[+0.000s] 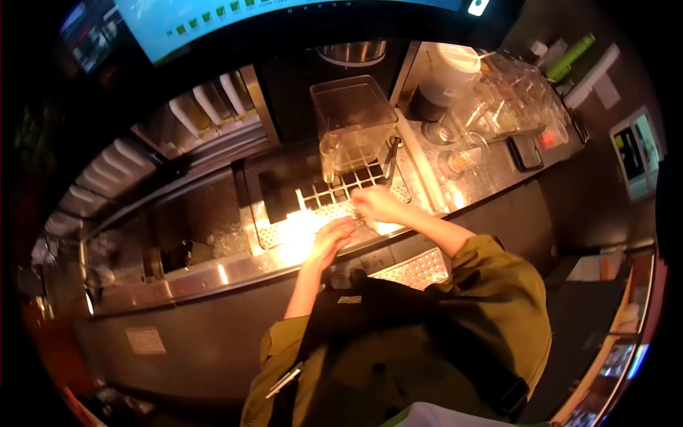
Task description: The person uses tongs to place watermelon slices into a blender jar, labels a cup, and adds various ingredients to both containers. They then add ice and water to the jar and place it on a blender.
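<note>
My right hand (377, 204) is over the front edge of a metal grid rack (340, 191), its fingers curled closed. Anything inside that grip is too small or too hidden to make out. Just left of it and nearer to me, my left hand (331, 240) has its fingers loosely stretched toward the right hand, with nothing visible in it. Both hands are above the perforated metal drip tray (272, 236), where a bright glare washes out detail. Behind the rack stands a clear rectangular plastic container (353, 107).
A white-lidded jug (452, 67) and several clear pitchers and cups crowd the right counter, with a dark phone-like device (525, 153) at its edge. To the left are an ice-filled well (229, 240) and white-lidded bins (121, 162). A lit screen (213, 25) hangs above.
</note>
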`<state>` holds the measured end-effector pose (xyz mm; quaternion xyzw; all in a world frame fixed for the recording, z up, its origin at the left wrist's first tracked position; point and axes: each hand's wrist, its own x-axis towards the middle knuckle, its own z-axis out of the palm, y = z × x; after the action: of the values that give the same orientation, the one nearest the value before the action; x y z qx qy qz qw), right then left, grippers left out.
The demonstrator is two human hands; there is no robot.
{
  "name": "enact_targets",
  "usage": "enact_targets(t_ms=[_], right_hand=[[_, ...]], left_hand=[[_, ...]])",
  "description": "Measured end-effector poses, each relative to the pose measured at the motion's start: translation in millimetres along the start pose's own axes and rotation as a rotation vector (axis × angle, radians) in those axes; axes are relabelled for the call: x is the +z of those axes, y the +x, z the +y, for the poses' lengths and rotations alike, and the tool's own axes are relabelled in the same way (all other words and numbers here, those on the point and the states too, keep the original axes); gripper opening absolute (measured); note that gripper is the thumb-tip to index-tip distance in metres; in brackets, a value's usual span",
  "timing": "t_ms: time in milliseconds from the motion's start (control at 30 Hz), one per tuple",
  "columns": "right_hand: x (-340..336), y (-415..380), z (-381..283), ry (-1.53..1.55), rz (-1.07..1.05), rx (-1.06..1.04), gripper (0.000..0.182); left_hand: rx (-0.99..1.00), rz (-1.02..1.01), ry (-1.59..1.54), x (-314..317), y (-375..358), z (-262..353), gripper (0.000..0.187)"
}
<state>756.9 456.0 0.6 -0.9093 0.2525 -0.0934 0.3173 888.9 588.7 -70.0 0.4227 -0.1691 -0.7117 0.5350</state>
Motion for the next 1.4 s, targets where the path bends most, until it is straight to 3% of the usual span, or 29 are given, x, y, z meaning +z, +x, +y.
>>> enact_targets(t_ms=[67,100,133,167,233,300,333,367,400,433,467,500,533,567,600,667,733,800,900,933,1000,1067,1100,1133,1200,1267,1333,1367,1400], right_hand=[[-32,-19,36,0.089,0.147,0.015,0.010],[-35,-19,77,-0.048,0.318,-0.063,0.010],[-55,-17,83,-0.028,0.327,0.011,0.009],[-57,-14,94,0.012,0.522,0.071,0.009],[-76,-2,125,-0.246,0.530,-0.038,0.009],[-83,-4,143,-0.518,0.601,0.078,0.014],[-85,-7,115,-0.631,0.672,0.067,0.019],[-69,-12,106,-0.757,0.915,-0.045,0.024],[-52,-12,78,-0.552,0.819,0.149,0.027],[-25,-5,53,-0.427,0.790,0.123,0.027],[2,13,-11,-0.409,0.644,-0.058,0.026],[43,33,-41,-0.271,0.497,-0.115,0.025],[81,57,-84,-0.123,0.391,-0.160,0.025],[115,91,-129,-0.050,0.305,-0.406,0.023],[167,123,-153,0.114,0.219,-0.433,0.019],[259,206,-221,0.222,0.150,-0.767,0.013],[363,280,-267,0.275,-0.132,-0.797,0.014],[465,336,-273,-0.338,-0.416,-0.825,0.015],[554,358,-261,-1.255,-0.712,-1.058,0.014],[577,360,-244,-1.442,-0.623,-1.162,0.016],[538,360,-270,-1.252,-0.596,-1.135,0.017],[500,375,-261,-0.969,-0.568,-0.874,0.019],[460,388,-276,-0.764,-0.763,-0.437,0.022],[421,392,-269,-0.782,-0.596,-0.605,0.023],[405,408,-217,-0.807,-0.294,-0.021,0.030],[410,423,-167,-0.957,-0.086,0.015,0.027],[444,426,-146,-1.040,-0.229,0.003,0.019],[461,424,-143,-1.024,-0.267,-0.080,0.017],[488,426,-123,-1.003,-0.312,-0.131,0.017]], left_hand=[[0.013,0.122,0.002,3,-7,-3,0.041],[0.025,0.147,0.026,2,-15,-1,0.041],[0.057,0.142,-0.021,-12,-19,-9,0.040],[0.083,0.154,0.008,-19,-33,-8,0.040],[0.132,0.157,0.063,-37,-69,3,0.037],[0.093,0.194,0.068,-65,-120,6,0.034],[0.050,0.228,0.093,-82,-147,7,0.034],[0.050,0.293,0.089,-101,-174,-2,0.033],[0.037,0.403,0.068,-118,-201,-11,0.032],[0.040,0.524,-0.016,-139,-226,-25,0.031],[0.068,0.674,-0.123,-159,-250,-44,0.032],[0.205,0.826,-0.249,-186,-269,-79,0.033],[0.436,0.970,-0.601,-202,-284,-107,0.033],[0.673,1.095,-0.956,-221,-300,-143,0.034],[0.467,1.265,-1.193,-284,-315,-253,0.036],[0.172,1.447,-1.129,-290,-354,-320,0.043],[-0.215,1.364,-0.915,-275,-379,-323,0.052],[-0.359,1.280,-0.926,-268,-395,-314,0.062],[-0.200,1.280,-1.201,-292,-405,-342,0.038],[-0.222,1.307,-1.194,-304,-406,-343,0.039],[-0.275,1.350,-1.190,-315,-403,-349,0.042],[-0.296,1.365,-1.248,-323,-399,-341,0.041],[-0.294,1.359,-1.309,-329,-398,-338,0.038],[-0.292,1.355,-1.368,-332,-398,-331,0.035],[-0.513,1.356,-1.075,-330,-401,-356,0.031],[-0.663,1.325,-0.945,-326,-404,-366,0.029],[-0.769,1.279,-0.975,-321,-411,-357,0.028],[-0.654,1.350,-1.086,-314,-414,-386,0.025],[-0.685,1.357,-1.061,-315,-420,-387,0.026]])
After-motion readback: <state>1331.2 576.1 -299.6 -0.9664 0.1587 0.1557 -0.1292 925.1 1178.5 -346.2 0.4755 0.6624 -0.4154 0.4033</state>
